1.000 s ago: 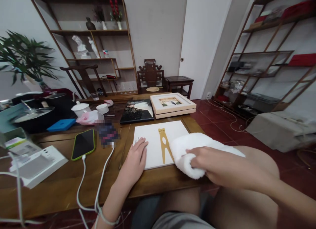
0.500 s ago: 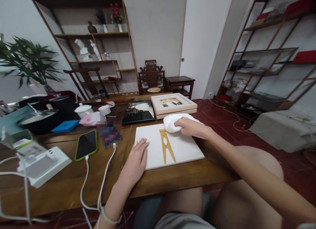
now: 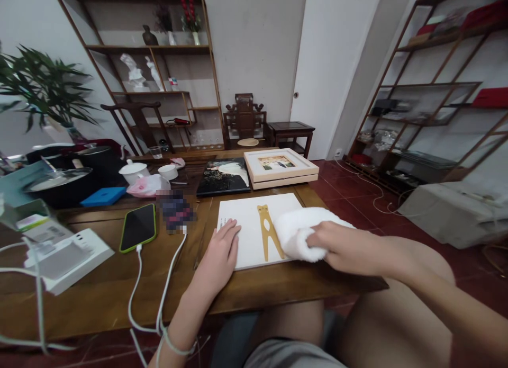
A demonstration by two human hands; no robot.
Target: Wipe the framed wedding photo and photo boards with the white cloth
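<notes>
A white square canvas (image 3: 248,230) with a narrow gold cat painted on it lies flat on the wooden table (image 3: 99,294) in front of me. My left hand (image 3: 219,254) rests flat on the canvas's near left corner, fingers stretched out. My right hand (image 3: 337,243) is closed on a white towel (image 3: 296,233), which presses on the right half of the canvas beside the gold figure.
Behind the canvas lie a dark painting (image 3: 224,176) and stacked light wooden frames (image 3: 280,168). A green-cased phone (image 3: 138,227) on a white cable, a white box (image 3: 65,257), a blue box, cups and dark pots fill the left. Shelves line both walls.
My right hand drew the towel from the canvas's far right corner back toward me over its right side. The left hand stayed in place.
</notes>
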